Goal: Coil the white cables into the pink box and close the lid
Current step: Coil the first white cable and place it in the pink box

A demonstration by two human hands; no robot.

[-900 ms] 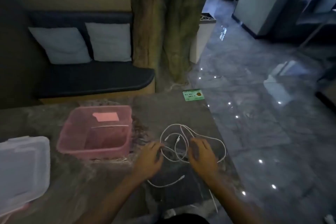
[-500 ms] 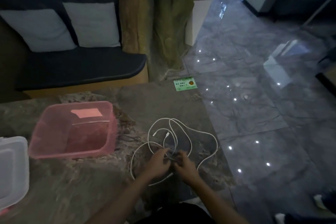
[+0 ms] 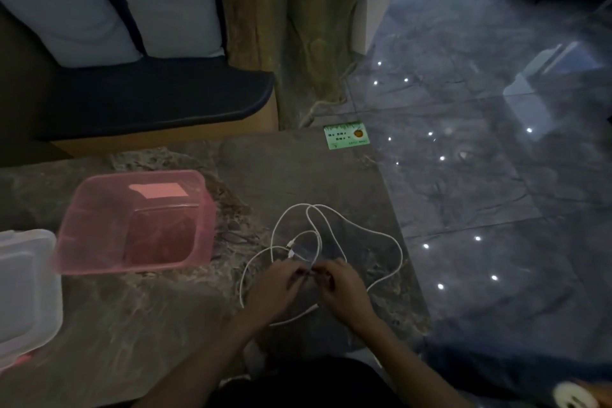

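White cables (image 3: 331, 225) lie in loose tangled loops on the dark stone table (image 3: 149, 325), right of the open pink box (image 3: 99, 262). The box looks empty apart from a pale label on its far wall. Its clear white lid (image 3: 26, 291) rests at the table's left edge. My left hand (image 3: 276, 288) and my right hand (image 3: 344, 288) meet at the near side of the loops, fingertips pinching the cable between them. One strand curves under my left wrist.
A green card (image 3: 346, 136) lies at the table's far right corner. The table's right edge (image 3: 407, 258) drops to a glossy floor. Behind stand a bench with two cushions (image 3: 139, 10) and a tree-trunk column (image 3: 291, 26).
My hands went from lying flat on the loops to coming together and pinching the cable at the near side. The camera view tilted down and shifted right.
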